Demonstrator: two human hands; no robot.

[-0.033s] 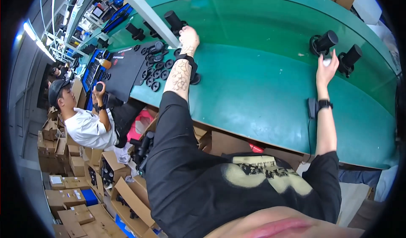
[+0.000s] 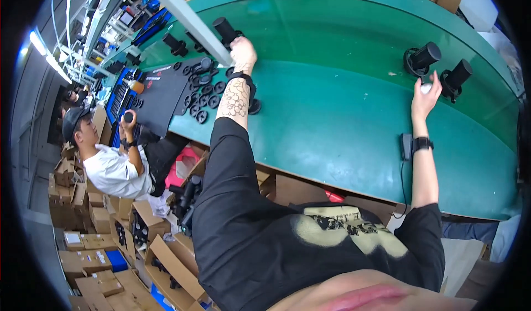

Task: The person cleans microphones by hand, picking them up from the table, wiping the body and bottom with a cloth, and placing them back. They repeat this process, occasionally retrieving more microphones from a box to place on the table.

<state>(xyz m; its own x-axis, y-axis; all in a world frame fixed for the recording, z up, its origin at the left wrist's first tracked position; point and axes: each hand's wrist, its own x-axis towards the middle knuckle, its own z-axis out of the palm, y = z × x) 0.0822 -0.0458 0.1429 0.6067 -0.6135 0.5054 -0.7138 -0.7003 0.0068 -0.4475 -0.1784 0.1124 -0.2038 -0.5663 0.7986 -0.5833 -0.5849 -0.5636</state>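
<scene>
My left hand [image 2: 243, 54] reaches to the far side of the green table, fingers bent and closed beside the base of a black cylinder [image 2: 224, 30] on a flanged mount. What those fingers hold, if anything, is hidden. Over on the right, a small white piece [image 2: 425, 88] sits between the thumb and fingers of my right hand [image 2: 423, 102]. Just beyond that hand stand two more black cylinders, one [image 2: 425, 55] tilted on a ring-shaped base and the other [image 2: 458, 74] to its right. Several black wheel-like parts [image 2: 203, 100] lie left of my left forearm.
A grey post [image 2: 182, 15] rises near my left hand. Beside my right wrist lies a black box with a cable [image 2: 406, 145]. At the left, a co-worker [image 2: 113, 164] in a white shirt holds a dark round part. Cardboard boxes [image 2: 91, 261] are stacked at the lower left.
My right hand has drawn slightly down and left, away from the two cylinders, with the white piece in it. My left hand has shifted very slightly to the left.
</scene>
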